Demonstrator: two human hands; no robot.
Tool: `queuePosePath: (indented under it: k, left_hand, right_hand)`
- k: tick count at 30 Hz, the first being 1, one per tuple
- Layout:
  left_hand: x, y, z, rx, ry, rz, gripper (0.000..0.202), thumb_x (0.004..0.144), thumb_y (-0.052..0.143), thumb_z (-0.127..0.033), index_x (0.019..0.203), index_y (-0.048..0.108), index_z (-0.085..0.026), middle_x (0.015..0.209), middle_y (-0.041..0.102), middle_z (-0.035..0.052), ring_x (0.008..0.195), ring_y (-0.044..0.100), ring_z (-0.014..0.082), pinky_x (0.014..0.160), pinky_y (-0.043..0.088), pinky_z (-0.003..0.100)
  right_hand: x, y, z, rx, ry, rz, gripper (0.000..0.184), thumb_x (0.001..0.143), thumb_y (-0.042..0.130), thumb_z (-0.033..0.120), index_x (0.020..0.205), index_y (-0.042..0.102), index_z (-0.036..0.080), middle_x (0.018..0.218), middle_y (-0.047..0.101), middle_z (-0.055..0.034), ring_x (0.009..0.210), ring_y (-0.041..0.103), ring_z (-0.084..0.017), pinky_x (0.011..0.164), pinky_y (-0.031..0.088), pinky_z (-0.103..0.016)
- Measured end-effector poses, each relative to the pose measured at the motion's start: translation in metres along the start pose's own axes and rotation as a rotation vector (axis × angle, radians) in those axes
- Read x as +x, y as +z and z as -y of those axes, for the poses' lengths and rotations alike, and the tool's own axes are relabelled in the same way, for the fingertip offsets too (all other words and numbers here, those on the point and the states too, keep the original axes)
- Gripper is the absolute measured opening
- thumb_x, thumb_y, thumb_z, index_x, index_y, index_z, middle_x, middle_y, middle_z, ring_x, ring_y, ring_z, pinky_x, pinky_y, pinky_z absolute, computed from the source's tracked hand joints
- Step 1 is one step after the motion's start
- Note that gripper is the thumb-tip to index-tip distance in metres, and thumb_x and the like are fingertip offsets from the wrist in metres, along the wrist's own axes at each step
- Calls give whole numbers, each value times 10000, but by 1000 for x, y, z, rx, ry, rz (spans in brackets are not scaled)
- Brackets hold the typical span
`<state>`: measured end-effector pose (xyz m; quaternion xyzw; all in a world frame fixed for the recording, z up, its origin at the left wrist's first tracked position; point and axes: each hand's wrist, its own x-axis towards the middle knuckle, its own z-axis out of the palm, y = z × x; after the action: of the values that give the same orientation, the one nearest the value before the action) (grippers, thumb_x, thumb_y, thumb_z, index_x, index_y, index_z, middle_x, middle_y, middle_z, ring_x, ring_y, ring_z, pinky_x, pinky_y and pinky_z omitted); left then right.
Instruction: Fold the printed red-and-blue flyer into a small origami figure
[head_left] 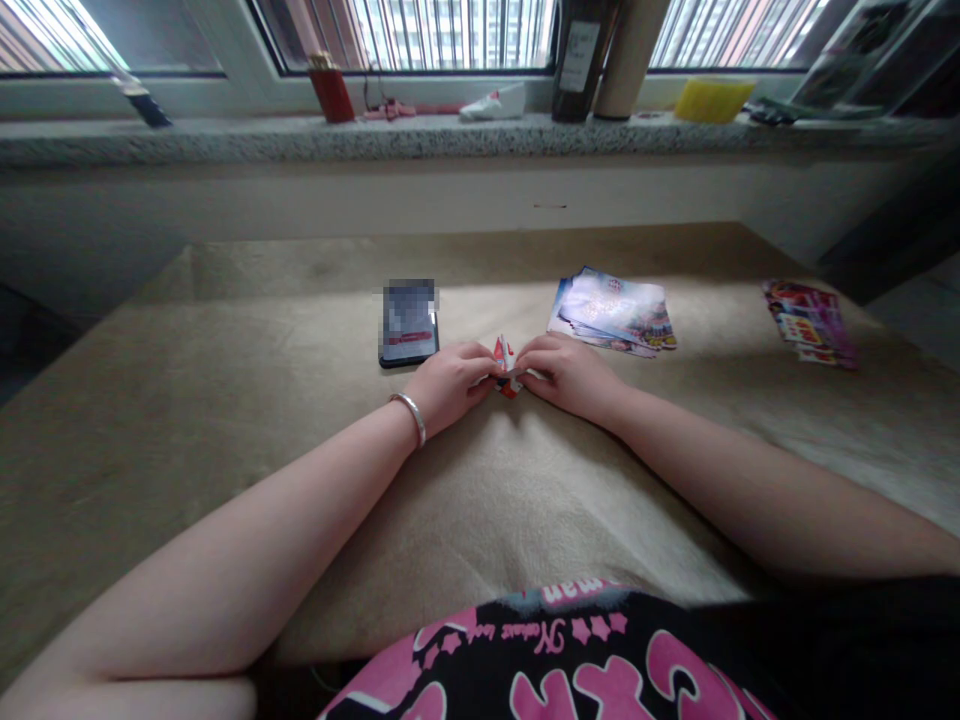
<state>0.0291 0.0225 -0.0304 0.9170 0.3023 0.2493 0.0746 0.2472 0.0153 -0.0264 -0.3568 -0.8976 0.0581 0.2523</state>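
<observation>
Between my two hands is a small folded piece of red and white printed paper [506, 352], pinched from both sides just above the tabletop. My left hand [451, 382], with a silver bangle [411, 418] at its wrist, grips the paper's left side with closed fingers. On the other side, my right hand [568, 372] pinches the right side between thumb and fingers. A phone [409, 322], its screen partly pixelated, lies just beyond my left hand. Past my right hand rests a fanned pile of glossy picture cards [616, 310]. The fingers hide part of the folded paper.
A brown cloth covers the table [247, 420]. Red and purple printed packets [810, 325] lie near its right edge. Along the stone windowsill [247, 143] stand a red lighter-shaped object [331, 92], a dark bottle [579, 70] and a yellow sponge-like block [712, 100].
</observation>
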Motion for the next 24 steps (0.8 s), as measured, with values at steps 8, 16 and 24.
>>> queuePosePath:
  k: [8, 16, 24]
  left_hand:
    - [-2, -4, 0, 21, 59, 51, 218, 911, 479, -216, 996, 680, -202, 968, 658, 64, 873, 623, 150, 790, 515, 284]
    - [-3, -8, -7, 148, 63, 81, 217, 916, 481, -210, 998, 681, -198, 979, 666, 56, 887, 627, 161, 789, 529, 286]
    - [-4, -18, -7, 275, 110, 140, 224, 914, 482, -220, 987, 693, -235, 1038, 690, 17, 922, 633, 152, 787, 526, 261]
  right_hand:
    - [-4, -7, 8, -95, -109, 34, 235, 839, 510, 146, 932, 716, 211, 877, 672, -70, 814, 568, -182, 741, 438, -300]
    - [-5, -9, 14, -219, -104, 66, 242, 838, 516, 164, 961, 718, 216, 845, 663, -61, 774, 549, -178, 696, 417, -290]
    - [-4, -16, 11, -193, -86, 114, 217, 844, 518, 195, 894, 728, 210, 897, 677, -65, 805, 578, -179, 708, 426, -296]
